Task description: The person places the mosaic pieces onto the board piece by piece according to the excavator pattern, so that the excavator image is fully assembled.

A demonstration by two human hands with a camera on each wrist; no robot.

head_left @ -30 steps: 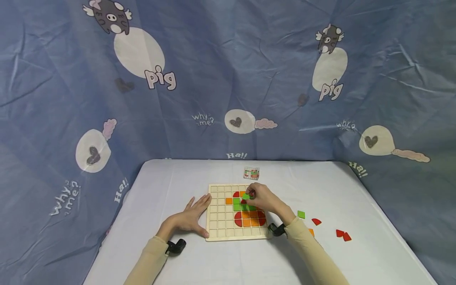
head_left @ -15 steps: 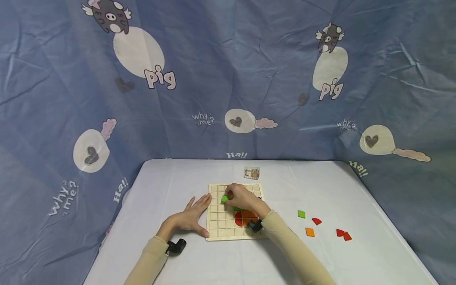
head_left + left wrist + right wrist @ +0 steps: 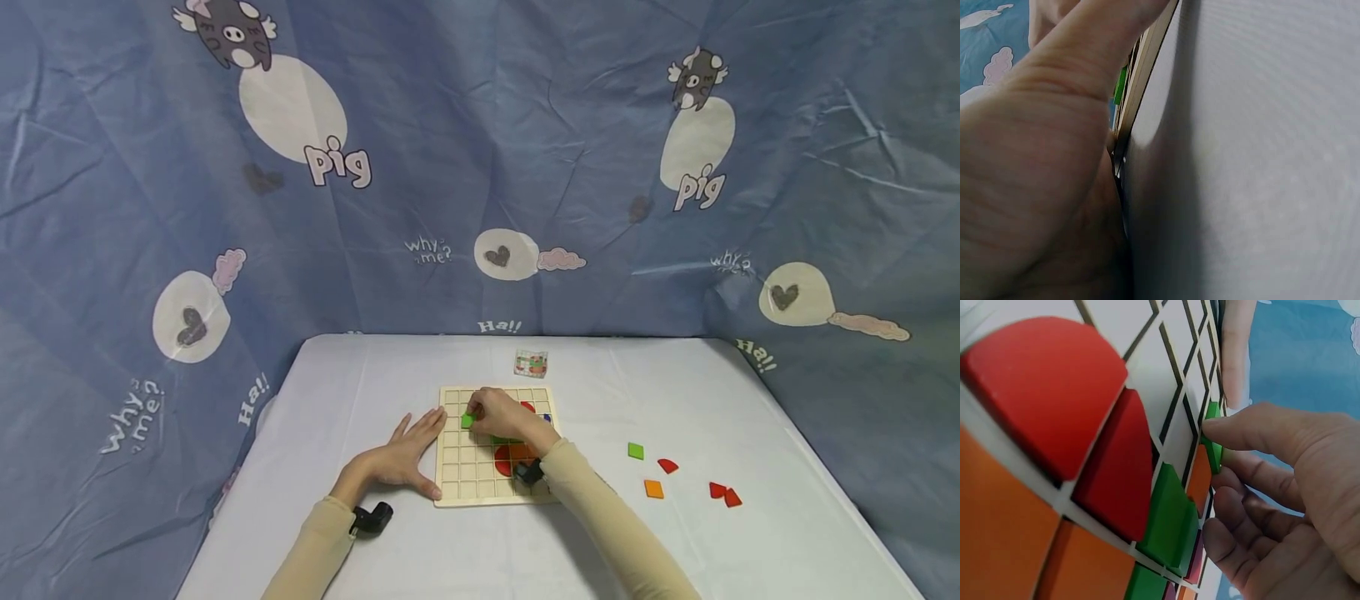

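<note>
A wooden grid board (image 3: 459, 492) lies on the white table, part-filled with coloured tiles. My left hand (image 3: 400, 458) rests with spread fingers against its left edge, thumb at the near corner. Over the upper left squares, my right hand (image 3: 498, 414) pinches a green square tile (image 3: 467, 422) between thumb and fingers. Seen from the right wrist, that green tile (image 3: 1212, 447) is tilted beside an orange tile (image 3: 1199, 478) set in the grid. Red rounded tiles (image 3: 1047, 387) and more green tiles (image 3: 1163, 515) sit nearer that camera. The right hand and forearm hide much of the board in the head view.
Loose on the table to the right lie a green square (image 3: 636, 451), an orange square (image 3: 654, 489), a red quarter-round tile (image 3: 667, 466) and two red pieces (image 3: 724, 493). A small pattern card (image 3: 531, 363) lies behind the board. A blue printed cloth (image 3: 420, 167) hangs behind.
My right hand has carried the green tile leftward across the board, from the filled tiles to squares near the left edge. The left hand has stayed in place.
</note>
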